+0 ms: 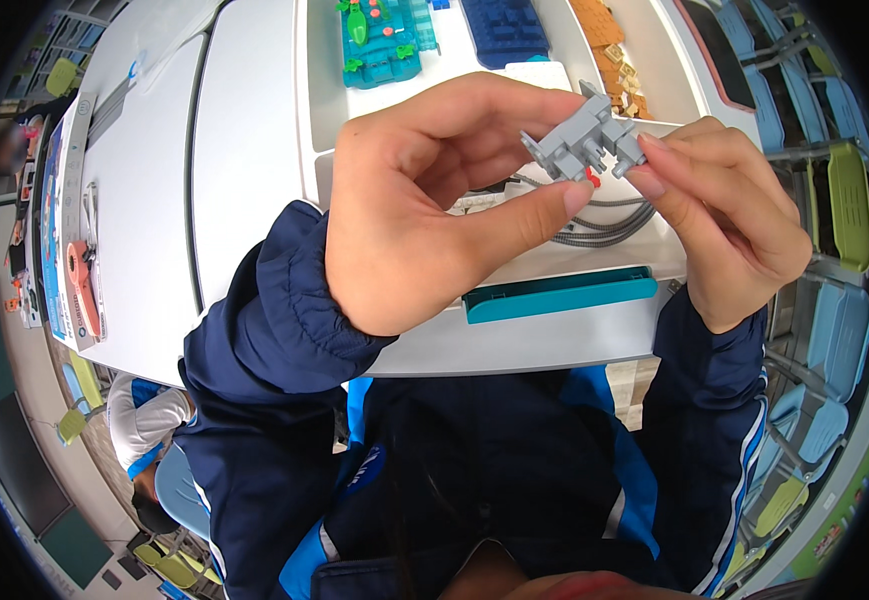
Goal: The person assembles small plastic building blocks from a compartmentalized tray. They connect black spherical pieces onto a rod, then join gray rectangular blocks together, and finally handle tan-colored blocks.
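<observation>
A small grey toy-brick assembly is held up between my two hands, over a white compartment box. My left hand is closed on its left side, with the thumb below and the fingers behind. My right hand pinches the right end of the piece between thumb and fingertips. A bit of red shows just under the assembly, by my left thumb; whether it belongs to the piece I cannot tell. Behind and below my hands, grey cables lie coiled in the near compartment.
The white box holds a teal brick build, dark blue bricks and orange and tan bricks. A teal bar lies along its near edge. A flat package and a pink tool are at the table's left.
</observation>
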Available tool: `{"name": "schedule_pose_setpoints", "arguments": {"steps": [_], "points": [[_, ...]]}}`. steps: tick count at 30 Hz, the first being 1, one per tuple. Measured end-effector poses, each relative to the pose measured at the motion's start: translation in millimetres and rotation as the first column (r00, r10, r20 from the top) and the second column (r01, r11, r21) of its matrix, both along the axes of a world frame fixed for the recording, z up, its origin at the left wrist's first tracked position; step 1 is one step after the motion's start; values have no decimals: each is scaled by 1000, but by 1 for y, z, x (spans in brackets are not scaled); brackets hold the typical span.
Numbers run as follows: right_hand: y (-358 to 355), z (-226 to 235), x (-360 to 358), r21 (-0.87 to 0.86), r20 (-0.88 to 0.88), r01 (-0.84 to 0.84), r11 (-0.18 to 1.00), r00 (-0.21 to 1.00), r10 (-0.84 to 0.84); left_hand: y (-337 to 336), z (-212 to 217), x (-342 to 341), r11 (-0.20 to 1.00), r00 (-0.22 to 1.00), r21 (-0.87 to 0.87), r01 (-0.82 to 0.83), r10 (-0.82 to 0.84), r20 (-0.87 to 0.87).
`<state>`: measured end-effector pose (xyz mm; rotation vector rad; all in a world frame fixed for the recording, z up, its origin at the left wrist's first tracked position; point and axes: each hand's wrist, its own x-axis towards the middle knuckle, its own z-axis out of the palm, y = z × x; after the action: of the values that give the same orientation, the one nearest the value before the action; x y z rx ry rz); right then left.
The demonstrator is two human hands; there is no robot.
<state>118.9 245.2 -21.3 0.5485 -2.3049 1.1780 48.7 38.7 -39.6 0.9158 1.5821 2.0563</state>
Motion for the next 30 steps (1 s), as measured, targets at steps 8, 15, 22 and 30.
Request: {"name": "schedule_pose_setpoints", "arguments": {"steps": [8, 15, 22, 30], "points": [[0, 1, 0, 19, 1, -21, 1000, 1000, 21, -1, 0, 2, 1000, 999, 0, -22, 22, -36], [3, 0, -1, -20, 35, -61, 998, 998, 61, -2, 2, 4, 997, 995, -54, -54, 49, -86], [3, -2, -6, -30, -21, 12, 999, 1000, -12, 4, 0, 1, 1000, 1000, 19, -4, 3, 25], [17, 6, -6, 215, 304, -137, 967, 950, 68, 2, -2, -9, 983, 988, 103, -152, 148, 42]]}}
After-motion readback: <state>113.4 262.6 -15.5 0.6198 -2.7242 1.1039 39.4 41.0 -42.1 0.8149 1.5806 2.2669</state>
